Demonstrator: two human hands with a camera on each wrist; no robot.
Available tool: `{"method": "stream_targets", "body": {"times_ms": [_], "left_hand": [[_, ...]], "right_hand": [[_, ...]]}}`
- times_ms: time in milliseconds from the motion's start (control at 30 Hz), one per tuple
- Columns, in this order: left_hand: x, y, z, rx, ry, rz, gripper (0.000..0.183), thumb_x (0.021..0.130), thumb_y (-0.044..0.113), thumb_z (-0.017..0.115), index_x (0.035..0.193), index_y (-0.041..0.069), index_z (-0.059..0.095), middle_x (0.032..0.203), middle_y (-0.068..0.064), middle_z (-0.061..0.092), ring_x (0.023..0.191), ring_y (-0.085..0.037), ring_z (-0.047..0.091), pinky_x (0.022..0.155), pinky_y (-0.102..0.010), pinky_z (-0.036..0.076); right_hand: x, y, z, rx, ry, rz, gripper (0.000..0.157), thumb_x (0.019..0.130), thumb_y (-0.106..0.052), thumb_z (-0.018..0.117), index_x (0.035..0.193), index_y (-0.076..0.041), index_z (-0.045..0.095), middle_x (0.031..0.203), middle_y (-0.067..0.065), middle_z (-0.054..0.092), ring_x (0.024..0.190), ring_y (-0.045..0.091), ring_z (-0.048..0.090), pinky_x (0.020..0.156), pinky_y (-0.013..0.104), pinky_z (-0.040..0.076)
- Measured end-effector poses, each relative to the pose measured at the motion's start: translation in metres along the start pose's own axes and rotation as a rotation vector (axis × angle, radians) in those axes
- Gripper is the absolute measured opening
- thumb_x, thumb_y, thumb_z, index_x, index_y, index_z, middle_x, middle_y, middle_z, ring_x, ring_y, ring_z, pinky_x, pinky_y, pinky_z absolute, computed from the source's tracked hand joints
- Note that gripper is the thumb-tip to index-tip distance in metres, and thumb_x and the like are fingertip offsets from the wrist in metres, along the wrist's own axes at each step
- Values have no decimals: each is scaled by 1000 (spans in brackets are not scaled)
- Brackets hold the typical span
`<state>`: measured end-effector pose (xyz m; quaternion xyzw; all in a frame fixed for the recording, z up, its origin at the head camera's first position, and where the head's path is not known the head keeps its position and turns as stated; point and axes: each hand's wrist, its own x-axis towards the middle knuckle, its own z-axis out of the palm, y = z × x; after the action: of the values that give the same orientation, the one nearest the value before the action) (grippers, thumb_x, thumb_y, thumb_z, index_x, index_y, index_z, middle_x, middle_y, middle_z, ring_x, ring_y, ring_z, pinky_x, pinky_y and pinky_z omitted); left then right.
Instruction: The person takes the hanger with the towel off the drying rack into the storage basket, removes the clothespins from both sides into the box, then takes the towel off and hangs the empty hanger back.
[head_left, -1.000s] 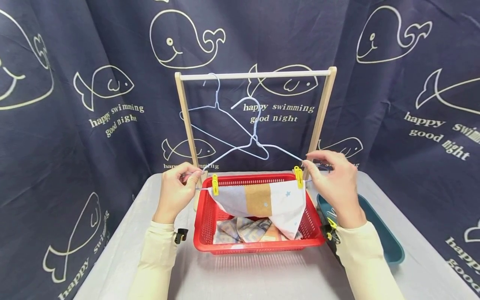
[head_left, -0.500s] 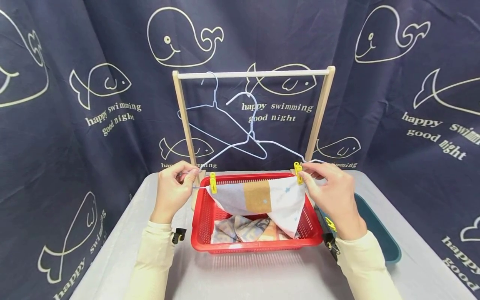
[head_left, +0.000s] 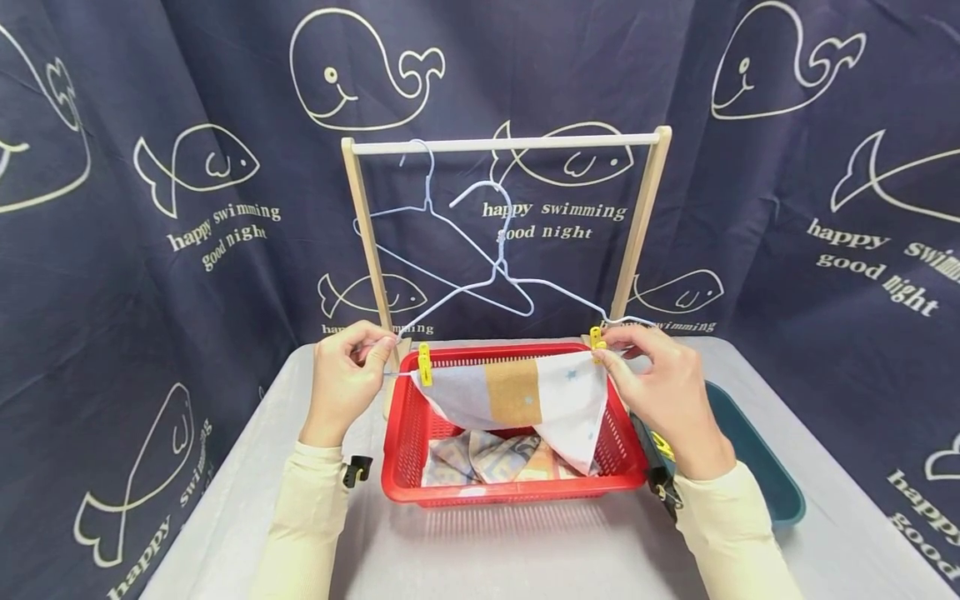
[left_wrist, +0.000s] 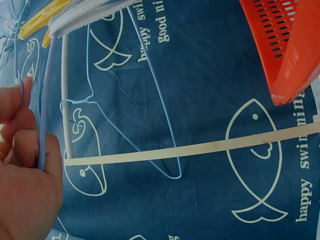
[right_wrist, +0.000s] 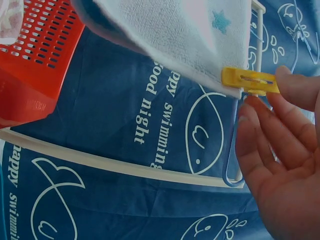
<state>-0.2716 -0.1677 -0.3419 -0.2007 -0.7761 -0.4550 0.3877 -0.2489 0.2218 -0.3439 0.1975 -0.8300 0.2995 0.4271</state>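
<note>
A pale blue wire hanger is held up over the red basket. From its bottom bar hangs a small towel in grey, brown and white with stars, clipped by a left yellow clothespin and a right yellow clothespin. My left hand grips the hanger's left end, fingers curled round the wire, as the left wrist view also shows. The thumb and fingers of my right hand pinch the right clothespin. In the right wrist view that clothespin bites the towel's white corner at the bar.
Below the towel, the red basket holds crumpled patterned cloth. A teal tray with yellow clothespins lies right, partly behind my right arm. Behind stands a wooden rack with a second hanger hooked on its bar.
My right hand has gone from the hanger's right shoulder down to the right clothespin and pinches it. The hanger has shifted slightly left and up. My left hand keeps its grip.
</note>
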Motion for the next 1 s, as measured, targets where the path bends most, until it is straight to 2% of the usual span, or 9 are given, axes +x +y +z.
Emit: {"method": "stream_targets", "body": {"times_ms": [133, 233, 367, 533, 833, 1000], "left_hand": [[0, 1, 0, 19, 10, 1, 10, 86, -8, 75, 84, 2, 76, 58, -1, 46, 53, -10, 37, 48, -22, 27], [0, 2, 0, 16, 7, 1, 10, 87, -8, 75, 84, 2, 76, 58, -1, 46, 53, -10, 37, 48, -22, 27], [0, -1, -2, 0, -1, 8, 10, 87, -4, 76, 84, 6, 77, 59, 1, 46, 53, -10, 38, 48, -22, 27], [1, 0, -2, -3, 1, 13, 11, 87, -3, 77, 83, 7, 78, 58, 2, 46, 53, -9, 37, 48, -22, 26], [0, -1, 1, -28, 7, 21, 12, 87, -3, 77, 84, 9, 78, 59, 2, 46, 53, -10, 37, 49, -23, 26], [0, 0, 2, -44, 13, 16, 12, 87, -4, 76, 84, 8, 78, 58, 2, 45, 52, -10, 36, 48, -23, 25]], "right_hand": [[1, 0, -1, 14, -35, 12, 25, 79, -2, 86, 101, -12, 77, 100, 2, 77, 84, 16, 70, 68, 8, 46], [1, 1, -3, 36, -58, 16, 26, 79, -2, 86, 100, -12, 74, 97, 1, 76, 80, 15, 69, 72, 7, 46], [2, 2, -4, 55, -92, -17, 35, 78, -3, 87, 108, -11, 72, 93, -2, 75, 79, 10, 69, 76, 9, 48], [1, 1, -6, 16, -129, -49, 45, 78, -5, 88, 120, -15, 76, 91, -4, 73, 78, 8, 63, 69, 12, 45], [-1, 3, -7, -3, -128, -87, 43, 77, -1, 88, 116, -14, 77, 91, -3, 72, 79, 13, 63, 64, 15, 44], [-1, 5, -6, 3, -108, -95, 43, 78, -2, 87, 118, -14, 77, 102, 1, 75, 88, 16, 69, 71, 11, 47]]}}
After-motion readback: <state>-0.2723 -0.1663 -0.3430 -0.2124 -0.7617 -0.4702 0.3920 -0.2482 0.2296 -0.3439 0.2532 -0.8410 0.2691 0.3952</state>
